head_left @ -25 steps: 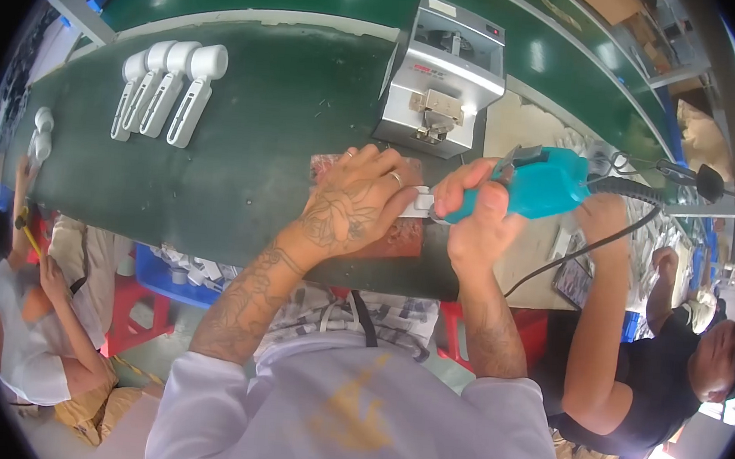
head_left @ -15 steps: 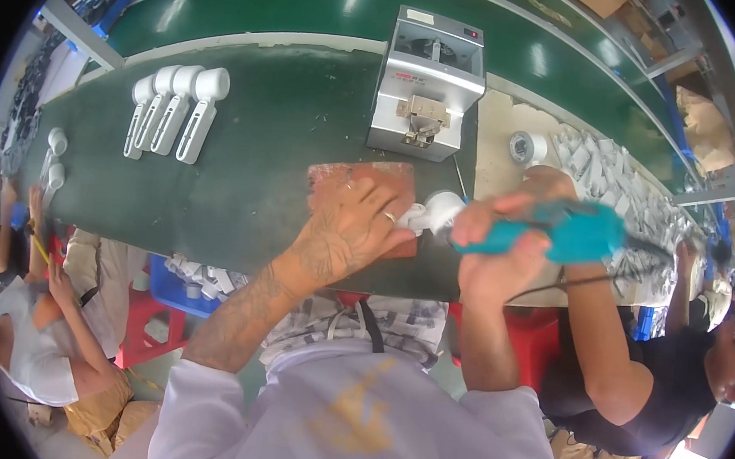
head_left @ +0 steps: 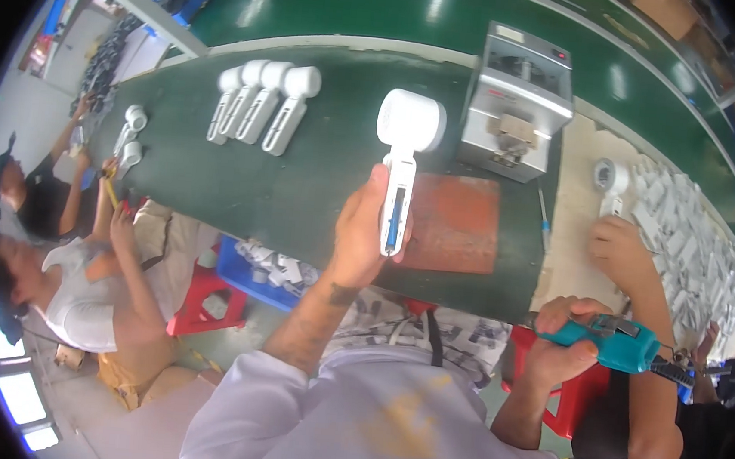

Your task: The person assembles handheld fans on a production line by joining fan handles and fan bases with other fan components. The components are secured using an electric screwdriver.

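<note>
Upright in my left hand (head_left: 356,237) is a white handheld fan (head_left: 410,122) with a round head; my fingers wrap its handle, whose long slot shows something blue inside. Beneath and beside it a reddish-brown board (head_left: 456,223) lies on the green tabletop. At the table's front edge, to the right, my right hand (head_left: 554,356) is closed around a teal power tool (head_left: 626,345) that looks like an electric screwdriver. Its tip points left, apart from the fan. Farther left on the table, several similar white fans (head_left: 289,113) lie in a row.
A grey metal machine (head_left: 520,103) stands behind the board. Right of it lie a thin hand tool (head_left: 544,218) and a heap of white parts (head_left: 687,233), with a co-worker's hand (head_left: 620,254) at a white fan. A blue bin (head_left: 239,267) sits below the table's left front.
My left hand has lifted the fan off the board and turned it upright. My right hand has drawn the power tool back toward me and right. The view has shifted left.
</note>
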Motion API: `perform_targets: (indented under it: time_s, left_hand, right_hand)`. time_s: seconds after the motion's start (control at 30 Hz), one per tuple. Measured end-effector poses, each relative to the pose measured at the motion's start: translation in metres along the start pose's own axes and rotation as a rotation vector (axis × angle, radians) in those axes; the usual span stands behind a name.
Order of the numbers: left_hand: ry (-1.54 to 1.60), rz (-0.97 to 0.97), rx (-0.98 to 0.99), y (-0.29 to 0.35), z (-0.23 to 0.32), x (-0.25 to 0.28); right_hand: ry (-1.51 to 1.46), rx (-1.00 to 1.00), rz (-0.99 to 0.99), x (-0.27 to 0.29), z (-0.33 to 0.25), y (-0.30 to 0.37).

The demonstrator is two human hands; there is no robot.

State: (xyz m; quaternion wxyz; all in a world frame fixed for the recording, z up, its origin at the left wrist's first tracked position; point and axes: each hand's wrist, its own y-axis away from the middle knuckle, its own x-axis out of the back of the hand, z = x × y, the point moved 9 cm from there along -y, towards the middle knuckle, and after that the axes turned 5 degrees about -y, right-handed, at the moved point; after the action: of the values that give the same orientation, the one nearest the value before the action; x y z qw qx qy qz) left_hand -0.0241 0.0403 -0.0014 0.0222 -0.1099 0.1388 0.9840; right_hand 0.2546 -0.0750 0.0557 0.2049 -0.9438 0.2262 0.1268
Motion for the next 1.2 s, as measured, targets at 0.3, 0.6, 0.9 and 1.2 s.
perform_targets:
  time_s: [0.3, 0.6, 0.9, 1.2]
  left_hand:
    - [0.336, 0.097, -0.008, 0.004, 0.005, 0.034]
    - [-0.335, 0.324, -0.332, 0.007, 0.032, 0.094]
    - [-1.102, 0.549, -0.744, 0.01, 0.053, 0.106]
    - [-1.136, 0.5, -0.704, -0.005, 0.049, 0.111]
  right_hand:
    - [-0.06, -0.028, -0.103, -0.028, 0.011, 0.0]
    - [-0.021, -0.007, -0.106, -0.031, 0.014, 0.002]
    - [-0.016, -0.018, -0.139, -0.034, 0.021, 0.002]
    - [0.011, -0.045, -0.129, -0.045, 0.023, 0.001]
